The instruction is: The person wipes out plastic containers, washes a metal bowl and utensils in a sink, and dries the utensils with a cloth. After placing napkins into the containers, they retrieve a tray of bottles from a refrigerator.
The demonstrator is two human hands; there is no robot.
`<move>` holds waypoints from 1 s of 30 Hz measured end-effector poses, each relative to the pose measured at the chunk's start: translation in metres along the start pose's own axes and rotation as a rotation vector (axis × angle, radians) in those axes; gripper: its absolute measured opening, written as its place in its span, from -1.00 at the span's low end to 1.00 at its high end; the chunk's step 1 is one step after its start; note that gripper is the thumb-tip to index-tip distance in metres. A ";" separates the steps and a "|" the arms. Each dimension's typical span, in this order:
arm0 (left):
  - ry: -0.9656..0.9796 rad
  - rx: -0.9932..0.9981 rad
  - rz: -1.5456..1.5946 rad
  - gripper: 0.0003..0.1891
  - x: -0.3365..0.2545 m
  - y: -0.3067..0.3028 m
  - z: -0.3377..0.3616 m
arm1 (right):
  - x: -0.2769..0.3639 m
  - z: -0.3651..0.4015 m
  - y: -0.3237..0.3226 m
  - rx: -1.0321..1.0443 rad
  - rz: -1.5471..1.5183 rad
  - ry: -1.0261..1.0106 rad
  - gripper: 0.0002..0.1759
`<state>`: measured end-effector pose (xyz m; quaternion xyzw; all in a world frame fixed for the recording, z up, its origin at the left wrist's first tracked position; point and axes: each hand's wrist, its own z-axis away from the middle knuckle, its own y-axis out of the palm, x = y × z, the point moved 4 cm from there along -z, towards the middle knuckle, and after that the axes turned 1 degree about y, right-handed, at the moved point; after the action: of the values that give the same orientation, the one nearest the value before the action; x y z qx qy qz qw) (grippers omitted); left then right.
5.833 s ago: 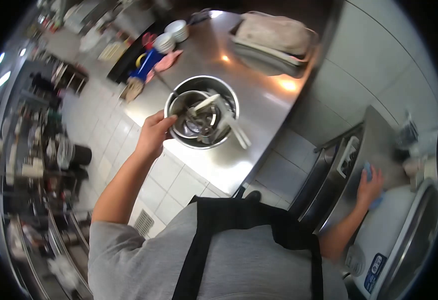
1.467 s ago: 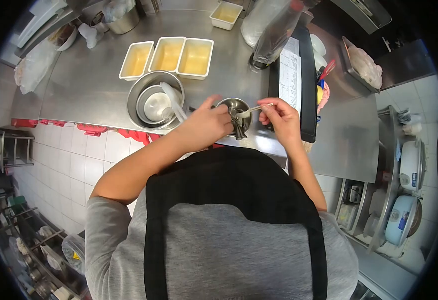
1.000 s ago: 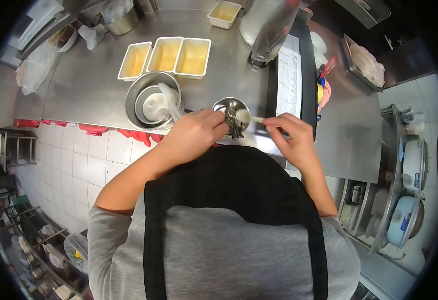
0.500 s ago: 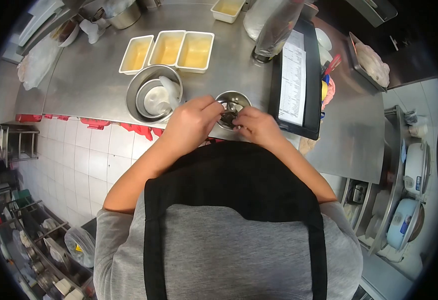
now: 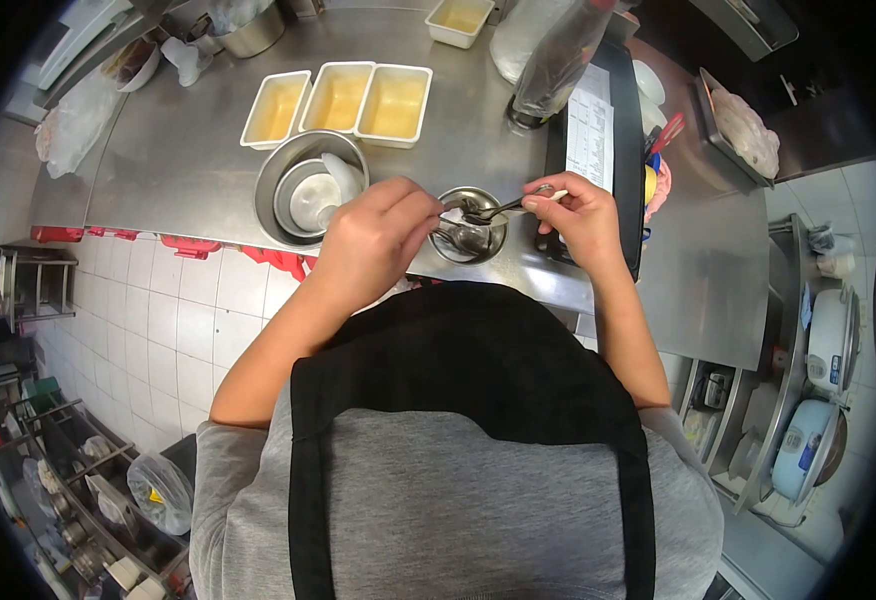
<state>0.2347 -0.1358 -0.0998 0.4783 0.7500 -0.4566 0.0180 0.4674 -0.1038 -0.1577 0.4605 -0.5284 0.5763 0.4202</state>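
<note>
A small round metal bowl [image 5: 501, 240] stands near the counter's front edge between my hands. My left hand [image 5: 378, 240] is closed at the bowl's left rim, its fingertips pinching a thin handle that runs to a metal spoon [image 5: 471, 239] over the bowl. On the other side, my right hand [image 5: 580, 218] grips a second metal spoon [image 5: 503, 209] between thumb and fingers, its head pointing left over the bowl. Some dark and whitish contents show inside the bowl, too small to make out. Beside my left hand sits a larger metal pot [image 5: 270, 225] with a smaller metal container nested inside.
Several white trays with a yellowish layer [image 5: 394, 104] stand behind the pot. To the right lies a black tray [image 5: 626, 230] carrying a printed sheet [image 5: 590, 140]. A dark plastic-wrapped bottle [image 5: 562, 65] rises at the back. Red handles [image 5: 190, 246] line the counter's front.
My right hand has lifted out of the small bowl and moved right and away from me, now showing a spoon in its fingers. My left hand has stayed nearly in place.
</note>
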 end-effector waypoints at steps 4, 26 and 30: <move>-0.007 -0.010 0.002 -0.84 0.002 0.000 0.001 | -0.009 0.001 0.003 0.001 -0.046 0.073 -0.85; -0.016 0.028 0.028 -0.83 0.004 0.003 0.010 | -0.011 0.017 0.022 0.196 0.233 -0.111 -0.88; -0.006 0.028 0.019 -0.83 0.004 0.002 0.010 | 0.009 0.024 0.018 0.127 0.342 -0.260 -0.83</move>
<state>0.2300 -0.1395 -0.1085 0.4843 0.7389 -0.4682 0.0177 0.4504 -0.1294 -0.1525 0.4600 -0.6111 0.6072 0.2149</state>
